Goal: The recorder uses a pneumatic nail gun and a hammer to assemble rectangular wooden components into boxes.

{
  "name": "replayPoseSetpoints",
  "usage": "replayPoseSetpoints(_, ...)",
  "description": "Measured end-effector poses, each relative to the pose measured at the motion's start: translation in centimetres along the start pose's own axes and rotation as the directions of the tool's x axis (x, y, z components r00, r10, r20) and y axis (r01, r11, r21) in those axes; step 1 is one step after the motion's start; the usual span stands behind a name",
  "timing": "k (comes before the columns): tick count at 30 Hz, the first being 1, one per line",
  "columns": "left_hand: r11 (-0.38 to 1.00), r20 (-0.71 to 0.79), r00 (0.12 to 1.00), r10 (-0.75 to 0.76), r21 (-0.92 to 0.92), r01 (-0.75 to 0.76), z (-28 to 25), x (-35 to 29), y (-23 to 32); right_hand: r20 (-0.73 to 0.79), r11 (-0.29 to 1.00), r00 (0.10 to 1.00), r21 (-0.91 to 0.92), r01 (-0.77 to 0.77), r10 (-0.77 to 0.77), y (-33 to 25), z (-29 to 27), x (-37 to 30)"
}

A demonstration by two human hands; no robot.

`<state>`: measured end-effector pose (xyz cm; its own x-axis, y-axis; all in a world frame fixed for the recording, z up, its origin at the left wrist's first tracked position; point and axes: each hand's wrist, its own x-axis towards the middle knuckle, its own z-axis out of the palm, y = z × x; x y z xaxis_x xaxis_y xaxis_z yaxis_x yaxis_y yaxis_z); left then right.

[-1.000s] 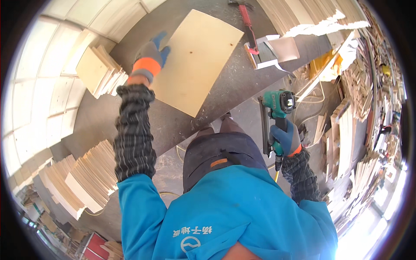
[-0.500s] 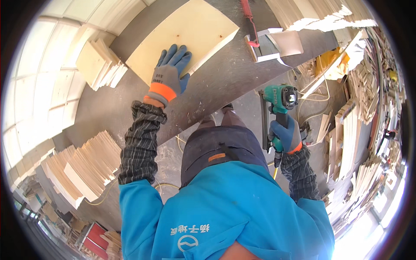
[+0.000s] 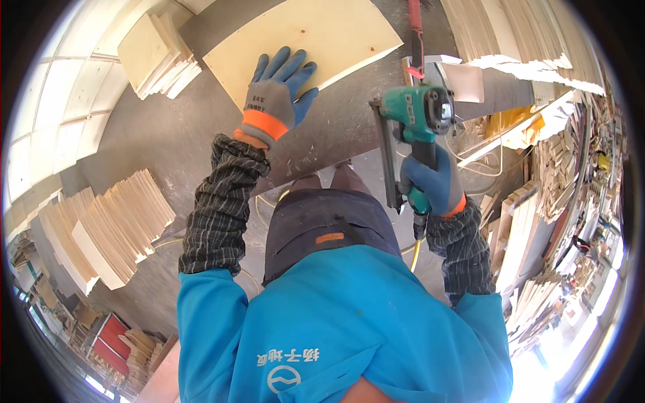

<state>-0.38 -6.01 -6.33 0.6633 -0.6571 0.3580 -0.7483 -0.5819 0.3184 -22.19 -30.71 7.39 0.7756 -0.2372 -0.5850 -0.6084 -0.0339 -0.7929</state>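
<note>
My left hand [image 3: 279, 87], in a grey and blue work glove with an orange cuff, lies with spread fingers on the near edge of a pale wooden panel [image 3: 329, 39]. The panel rests on a dark worktable [image 3: 168, 138]. My right hand [image 3: 433, 176], gloved alike, is wrapped round the handle of a green and black nail gun [image 3: 410, 114]. It is held up off the table's near right edge, its long black magazine pointing down and toward me. A yellow air hose [image 3: 415, 255] hangs from the handle's base.
Thin boards [image 3: 158, 57] are stacked at the far left, with a larger stack [image 3: 111, 225] nearer on the left. A red-handled tool [image 3: 416, 40] lies by an open box [image 3: 463, 80] at the far right. Wood strips [image 3: 517, 235] and loose hoses [image 3: 487, 168] line the right side.
The nail gun in my right hand has risen and come left, toward the panel. My left hand stays spread on the panel, while the whole view has shifted slightly.
</note>
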Motion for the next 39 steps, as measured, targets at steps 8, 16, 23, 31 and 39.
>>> replayPoseSetpoints(8,0.999,-0.054,0.998,-0.018,-0.042,0.016,0.4,-0.2,-0.2,0.2,0.997,0.98,-0.064,0.031,-0.017,-4.2,1.7,6.0)
replayPoseSetpoints(16,0.999,-0.042,0.998,-0.046,-0.029,0.045,0.6,-0.4,-0.6,0.256,0.995,0.966,-0.1,0.005,0.021,-4.9,2.5,8.2)
replayPoseSetpoints(23,0.997,-0.043,0.997,-0.066,-0.048,0.064,0.8,-0.6,-0.6,0.261,0.977,0.965,-0.208,0.043,0.013,-5.4,2.7,8.6)
replayPoseSetpoints(31,0.997,-0.034,0.997,-0.066,-0.048,0.065,0.6,-0.4,-0.5,0.257,0.978,0.966,-0.204,0.048,0.006,-5.5,2.6,8.4)
replayPoseSetpoints(39,0.997,-0.037,0.997,-0.064,-0.037,0.062,0.8,-0.5,-0.6,0.248,0.979,0.969,-0.198,0.045,0.006,-5.4,1.5,8.6)
